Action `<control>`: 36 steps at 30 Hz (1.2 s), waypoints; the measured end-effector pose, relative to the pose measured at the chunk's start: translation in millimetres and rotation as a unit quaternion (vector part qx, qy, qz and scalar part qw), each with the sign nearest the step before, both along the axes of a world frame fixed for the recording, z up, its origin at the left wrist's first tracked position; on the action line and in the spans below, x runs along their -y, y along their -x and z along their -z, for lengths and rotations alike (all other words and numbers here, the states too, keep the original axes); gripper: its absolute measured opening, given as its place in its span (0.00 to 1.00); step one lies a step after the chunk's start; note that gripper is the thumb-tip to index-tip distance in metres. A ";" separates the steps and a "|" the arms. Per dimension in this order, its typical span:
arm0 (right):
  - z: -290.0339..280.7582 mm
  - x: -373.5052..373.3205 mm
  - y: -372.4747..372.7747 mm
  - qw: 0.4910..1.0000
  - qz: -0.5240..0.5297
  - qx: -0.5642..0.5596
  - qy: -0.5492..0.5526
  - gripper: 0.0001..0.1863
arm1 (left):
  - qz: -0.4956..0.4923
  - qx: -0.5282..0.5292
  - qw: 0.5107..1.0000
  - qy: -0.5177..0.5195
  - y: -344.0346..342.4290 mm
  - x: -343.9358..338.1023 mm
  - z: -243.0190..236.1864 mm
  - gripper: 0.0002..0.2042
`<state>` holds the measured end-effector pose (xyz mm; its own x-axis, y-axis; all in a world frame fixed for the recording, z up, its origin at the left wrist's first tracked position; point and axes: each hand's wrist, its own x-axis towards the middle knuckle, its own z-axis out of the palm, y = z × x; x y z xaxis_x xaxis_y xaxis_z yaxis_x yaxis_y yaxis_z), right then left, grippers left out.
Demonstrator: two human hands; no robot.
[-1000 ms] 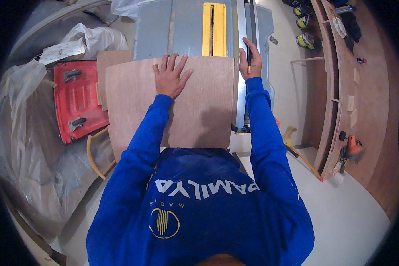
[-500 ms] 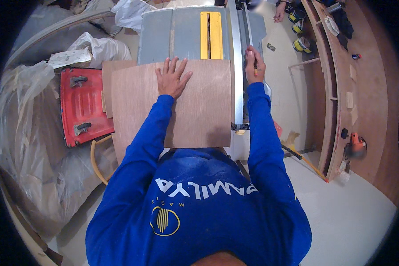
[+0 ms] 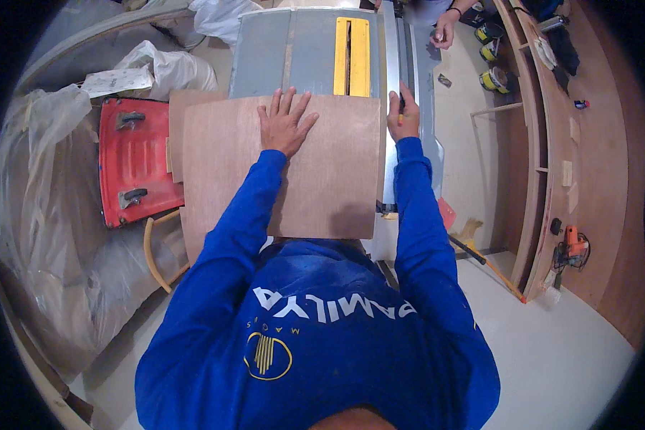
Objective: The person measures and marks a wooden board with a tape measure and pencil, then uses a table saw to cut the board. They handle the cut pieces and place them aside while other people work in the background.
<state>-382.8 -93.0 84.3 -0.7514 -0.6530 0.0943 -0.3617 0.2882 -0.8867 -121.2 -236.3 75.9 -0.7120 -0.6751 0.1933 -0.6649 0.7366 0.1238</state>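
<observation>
Plywood sheet (image 3: 322, 172) flat on table saw top (image 3: 294, 57), far edge just short of yellow blade insert (image 3: 352, 57); left hand (image 3: 283, 125) open, palm down on sheet; right hand (image 3: 403, 115) closed on pencil, beside rip fence (image 3: 390, 72).

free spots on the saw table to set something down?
Bare grey saw table left of the yellow insert, beyond the plywood sheet. Crowded elsewhere: left hand flat on the sheet, right hand at the fence, another person's hand at the far right.
</observation>
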 end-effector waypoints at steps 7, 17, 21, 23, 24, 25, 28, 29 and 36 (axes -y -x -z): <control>7.2 -6.2 8.7 0.995 0.042 0.010 0.094 0.22 | -0.008 0.003 1.000 -0.010 1.8 0.2 -1.1 0.29; -9.8 -8.0 -2.0 0.999 0.001 -0.028 0.032 0.24 | -0.002 -0.027 0.998 -0.054 0.1 2.6 -5.7 0.28; -10.8 -7.3 -4.5 1.000 0.010 0.023 0.001 0.23 | 0.006 -0.035 0.998 -0.055 0.4 4.6 -9.4 0.28; -10.1 -6.1 -5.0 0.999 0.016 0.029 0.000 0.23 | 0.007 -0.029 0.998 -0.056 0.0 3.6 -12.1 0.28; -9.8 -5.7 -4.9 0.999 0.027 0.029 -0.002 0.22 | 0.007 -0.025 0.998 -0.053 -0.5 2.6 -13.3 0.28; -10.2 -5.5 -4.8 1.000 0.014 0.022 0.002 0.22 | 0.007 -0.024 0.999 -0.045 -0.6 2.3 -14.4 0.27; -12.9 -5.1 -5.1 1.000 0.018 0.010 0.006 0.21 | 0.005 -0.028 0.999 -0.046 -1.5 0.8 -16.0 0.27; -14.0 -4.9 -5.6 1.000 0.021 0.009 0.004 0.21 | 0.007 -0.029 0.998 -0.051 -1.6 0.6 -15.8 0.27; -17.9 -2.6 -10.6 1.000 0.017 0.011 0.004 0.21 | 0.000 -0.015 0.999 -0.037 0.2 1.9 -11.1 0.28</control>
